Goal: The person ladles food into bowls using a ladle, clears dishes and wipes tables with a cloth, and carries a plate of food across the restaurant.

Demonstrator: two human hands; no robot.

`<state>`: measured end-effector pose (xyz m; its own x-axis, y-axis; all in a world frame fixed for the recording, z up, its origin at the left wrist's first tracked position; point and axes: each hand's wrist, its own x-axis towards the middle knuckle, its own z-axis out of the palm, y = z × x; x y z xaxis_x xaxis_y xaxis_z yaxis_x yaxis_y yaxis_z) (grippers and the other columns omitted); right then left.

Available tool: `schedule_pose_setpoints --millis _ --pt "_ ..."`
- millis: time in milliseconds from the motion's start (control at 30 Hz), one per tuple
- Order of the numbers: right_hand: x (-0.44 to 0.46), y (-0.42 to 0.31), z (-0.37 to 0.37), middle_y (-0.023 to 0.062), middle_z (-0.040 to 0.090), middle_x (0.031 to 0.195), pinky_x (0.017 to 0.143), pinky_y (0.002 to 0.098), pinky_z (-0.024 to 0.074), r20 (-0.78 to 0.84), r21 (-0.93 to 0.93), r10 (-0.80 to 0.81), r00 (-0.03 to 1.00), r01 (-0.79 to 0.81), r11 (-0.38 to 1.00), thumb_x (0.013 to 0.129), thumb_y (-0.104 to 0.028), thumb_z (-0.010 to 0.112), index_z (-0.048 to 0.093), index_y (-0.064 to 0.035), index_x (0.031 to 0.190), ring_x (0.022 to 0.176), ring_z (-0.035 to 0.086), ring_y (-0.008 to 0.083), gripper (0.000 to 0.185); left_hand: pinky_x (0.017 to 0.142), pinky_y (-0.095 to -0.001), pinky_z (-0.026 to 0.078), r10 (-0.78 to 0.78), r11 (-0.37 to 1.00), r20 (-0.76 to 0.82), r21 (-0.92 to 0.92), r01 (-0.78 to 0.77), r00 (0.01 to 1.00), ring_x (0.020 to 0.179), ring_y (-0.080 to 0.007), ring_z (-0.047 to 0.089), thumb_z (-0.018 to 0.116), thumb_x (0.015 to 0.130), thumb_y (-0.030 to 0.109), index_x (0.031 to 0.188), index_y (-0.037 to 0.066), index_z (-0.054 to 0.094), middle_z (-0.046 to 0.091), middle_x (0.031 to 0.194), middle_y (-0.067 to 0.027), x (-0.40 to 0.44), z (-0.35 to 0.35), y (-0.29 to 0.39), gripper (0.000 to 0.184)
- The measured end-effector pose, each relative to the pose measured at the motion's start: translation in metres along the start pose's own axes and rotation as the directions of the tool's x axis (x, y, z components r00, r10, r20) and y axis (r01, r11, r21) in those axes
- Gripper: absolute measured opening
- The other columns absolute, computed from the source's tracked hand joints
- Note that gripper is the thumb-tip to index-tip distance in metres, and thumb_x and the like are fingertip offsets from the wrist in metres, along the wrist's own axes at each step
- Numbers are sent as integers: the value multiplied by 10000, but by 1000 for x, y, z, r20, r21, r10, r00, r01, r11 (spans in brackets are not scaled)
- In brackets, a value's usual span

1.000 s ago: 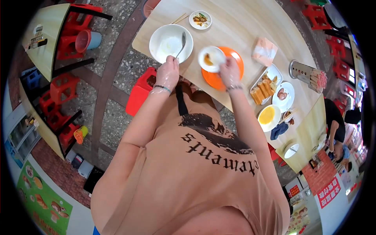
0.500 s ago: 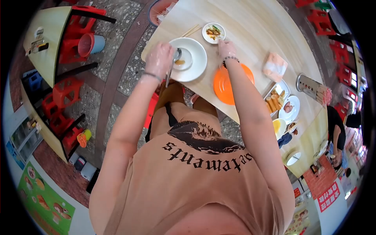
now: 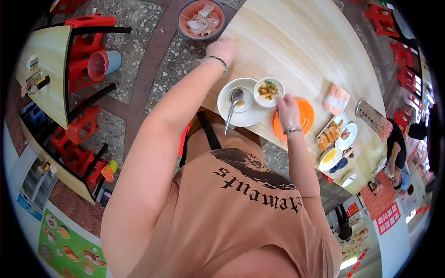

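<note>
My left hand, in a clear plastic glove, reaches to the table's edge beside the waste bin. Its fingers are closed, and what they hold, if anything, is hidden. My right hand, also gloved, grips the rim of a small white dish with food scraps in it. That dish is over the right side of a white plate. Inside the plate is a smaller white dish holding a little brown liquid, with a metal spoon across it. An orange plate lies under and beside my right hand.
A waste bin with paper and sticks in it stands on the floor past the table's edge. To the right are a tissue packet, a metal chopstick holder, a food tray and a yellow-filled bowl. Another person is farther right.
My left hand left the spoon in the plate and moved to the table's edge. My right hand brought the scrap dish toward me, over the plate. The chopsticks no longer show on the table.
</note>
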<state>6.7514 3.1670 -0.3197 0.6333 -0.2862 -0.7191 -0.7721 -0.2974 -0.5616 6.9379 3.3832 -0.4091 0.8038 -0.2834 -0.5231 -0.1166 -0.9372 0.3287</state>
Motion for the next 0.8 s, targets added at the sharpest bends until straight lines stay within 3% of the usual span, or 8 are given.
schedule_pose_setpoints --millis 267,333,400,467,567,600,667,800 --pt "-33 7 28 50 569 616 562 272 450 7 132 115 993 -115 985 869 -182 575 539 -5 812 572 545 119 189 870 -418 476 95 995 -44 -31 -97 995 991 -360 608 612 771 244 1043 -21 607 615 1057 -260 96 -26 -85 380" --pt "-33 17 29 59 564 613 562 280 450 -22 156 96 995 -91 983 868 -188 580 538 -9 816 574 546 129 191 863 -408 477 -124 961 91 -236 143 988 998 -357 607 644 766 291 1050 -14 600 625 1058 -238 100 -69 -75 419" --pt "-31 20 32 95 554 630 567 296 449 -98 -90 -29 995 21 996 867 -187 584 536 -18 817 571 545 175 182 918 -349 479 -196 981 107 16 196 975 1098 -284 577 785 631 412 1170 3 579 576 1188 -219 91 -109 -52 708" --pt "-39 -1 31 139 570 678 583 344 459 -142 -214 -41 989 10 977 862 -203 592 541 -25 815 606 568 243 191 849 -396 479 -3 991 -33 135 8 999 974 -357 614 639 786 371 1078 -20 579 622 1077 -232 85 -100 -69 492" --pt "-27 6 33 163 611 751 652 384 482 -44 -194 -22 999 13 981 863 -245 601 554 -12 842 701 606 286 239 744 -364 491 269 913 140 -353 -206 953 872 -261 633 614 824 435 1081 -34 559 641 982 -186 -17 -103 -38 538" --pt "-27 4 33 168 620 771 682 393 487 6 -182 -17 1000 18 983 864 -258 602 564 -11 880 735 615 296 251 744 -316 486 179 956 468 -290 -41 865 866 -169 601 600 848 418 1132 11 547 633 928 -114 -30 -82 -47 499" --pt "-32 11 31 173 625 789 733 390 491 -76 -173 -35 996 21 985 862 -250 608 562 -12 1002 755 613 308 280 732 -303 499 268 852 683 -497 163 680 908 -150 573 551 899 365 1315 82 439 605 1012 -73 -88 -52 -36 515" --pt "-40 79 4 176 628 792 762 400 490 -398 133 121 910 -74 988 851 -252 622 535 9 1088 775 610 332 363 783 -292 529 81 448 649 -701 554 756 991 -186 594 447 931 129 1396 105 295 525 1198 -79 -154 36 -24 490"
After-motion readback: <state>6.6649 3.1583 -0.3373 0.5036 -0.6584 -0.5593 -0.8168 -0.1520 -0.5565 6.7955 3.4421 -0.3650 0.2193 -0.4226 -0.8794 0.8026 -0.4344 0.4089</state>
